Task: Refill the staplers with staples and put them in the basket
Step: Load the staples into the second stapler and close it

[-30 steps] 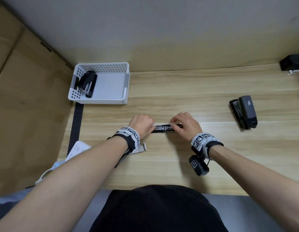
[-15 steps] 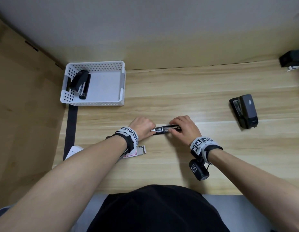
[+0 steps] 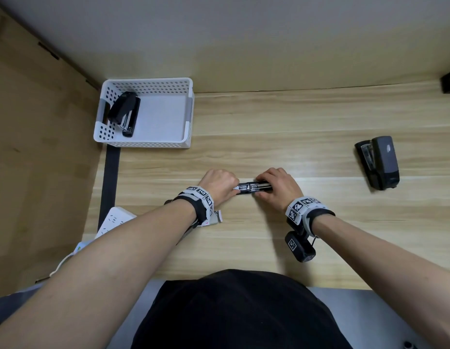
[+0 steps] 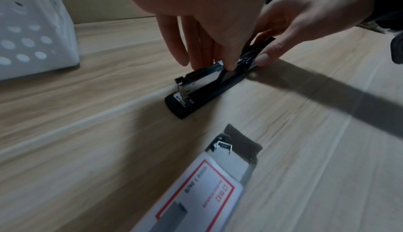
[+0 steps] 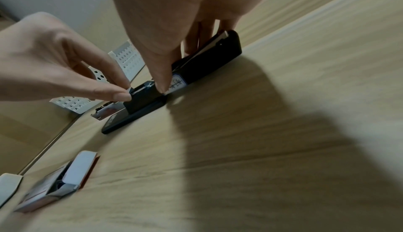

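Landmark is the open stapler (image 3: pixel 254 188) lying flat on the desk (image 3: pixel 294 117), everything placed relative to it.

Nearest us, just this side of the stapler and under our left wrist: the staple box (image 4: pixel 218 175), end flap open, one staple strip (image 4: pixel 224 145) showing at the mouth.

At the stapler: our left hand (image 3: pixel 220 183) is on its left end, thumb and forefinger pinched on the metal magazine rail where the staples go. In the wrist views the fingertips (image 5: pixel 119 96) sit right at the channel; we can't tell if a strip is between them, too small and blurred. Our right hand (image 3: pixel 279 185) holds the right half, thumb on the near side and fingers curled over the far side, pinning the swung-back top arm down.

Read: mid-refill on this one, seating or aligning staples in the channel. Next move calls for the strip sitting fully in the rail, legs down, then swinging the top closed until it latches, then carrying it to the basket.

Right of the stapler, well apart: second stapler (image 3: pixel 380 162), closed, looks not yet refilled.

Far left of the stapler, at the back wall: white basket (image 3: pixel 189 114) with one stapler in the basket (image 3: pixel 124 112) already lying at its left side.

So one of three done by our count.
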Motion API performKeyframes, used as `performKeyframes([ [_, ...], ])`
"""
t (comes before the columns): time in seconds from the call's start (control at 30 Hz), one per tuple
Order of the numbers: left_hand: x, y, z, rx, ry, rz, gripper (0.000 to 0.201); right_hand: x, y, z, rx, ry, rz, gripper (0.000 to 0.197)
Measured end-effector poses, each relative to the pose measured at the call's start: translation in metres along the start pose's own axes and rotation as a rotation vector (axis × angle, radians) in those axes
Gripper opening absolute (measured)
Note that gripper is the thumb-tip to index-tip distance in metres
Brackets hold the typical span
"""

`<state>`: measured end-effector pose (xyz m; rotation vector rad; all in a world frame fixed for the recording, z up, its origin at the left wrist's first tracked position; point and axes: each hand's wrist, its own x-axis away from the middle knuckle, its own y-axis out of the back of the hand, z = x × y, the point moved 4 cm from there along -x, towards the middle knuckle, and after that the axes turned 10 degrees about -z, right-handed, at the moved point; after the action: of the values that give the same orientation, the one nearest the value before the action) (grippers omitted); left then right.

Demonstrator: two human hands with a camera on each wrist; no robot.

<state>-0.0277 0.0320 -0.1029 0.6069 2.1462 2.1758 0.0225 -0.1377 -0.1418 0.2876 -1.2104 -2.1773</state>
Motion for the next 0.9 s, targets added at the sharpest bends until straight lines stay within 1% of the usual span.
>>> performKeyframes([
  [0.13, -0.001, 0.002, 0.000, 0.044, 0.050, 0.010, 0.032, 0.001, 0.000, -0.001, -0.004, -0.011, 0.005, 0.036],
  [0.23, 0.002, 0.007, -0.001, 0.077, 0.091, 0.001, 0.027, 0.002, 0.001, -0.001, 0.001, -0.010, 0.011, 0.035],
  [0.33, 0.013, 0.011, -0.003, 0.107, 0.131, 0.000, 0.019, 0.001, 0.003, 0.000, 0.000, -0.001, 0.019, 0.036],
  [0.4, 0.025, 0.014, -0.001, 0.150, 0.158, -0.031, 0.016, 0.001, 0.005, 0.003, -0.004, 0.009, 0.020, 0.037],
  [0.47, 0.041, 0.018, 0.006, 0.202, 0.177, -0.075, 0.018, 0.001, 0.009, 0.009, -0.018, 0.048, -0.025, 0.037],
  [0.57, 0.071, 0.020, 0.016, 0.260, 0.176, -0.139, 0.018, 0.002, 0.015, 0.028, -0.050, 0.142, -0.153, 0.034],
  [0.63, 0.091, 0.015, 0.021, 0.285, 0.178, -0.143, 0.018, 0.002, 0.012, 0.045, -0.083, 0.177, -0.172, 0.029],
  [0.67, 0.100, 0.010, 0.023, 0.287, 0.194, -0.114, 0.020, 0.002, 0.008, 0.053, -0.099, 0.188, -0.143, 0.026],
  [0.73, 0.116, -0.003, 0.026, 0.271, 0.258, -0.024, 0.029, 0.004, -0.006, 0.069, -0.107, 0.205, -0.032, 0.020],
  [0.8, 0.129, -0.018, 0.027, 0.248, 0.309, 0.055, 0.036, 0.010, -0.023, 0.082, -0.083, 0.209, 0.080, 0.019],
  [0.83, 0.134, -0.024, 0.026, 0.241, 0.316, 0.079, 0.038, 0.013, -0.031, 0.087, -0.058, 0.206, 0.124, 0.021],
  [0.9, 0.142, -0.034, 0.023, 0.224, 0.314, 0.112, 0.042, 0.021, -0.048, 0.094, -0.014, 0.194, 0.208, 0.036],
])
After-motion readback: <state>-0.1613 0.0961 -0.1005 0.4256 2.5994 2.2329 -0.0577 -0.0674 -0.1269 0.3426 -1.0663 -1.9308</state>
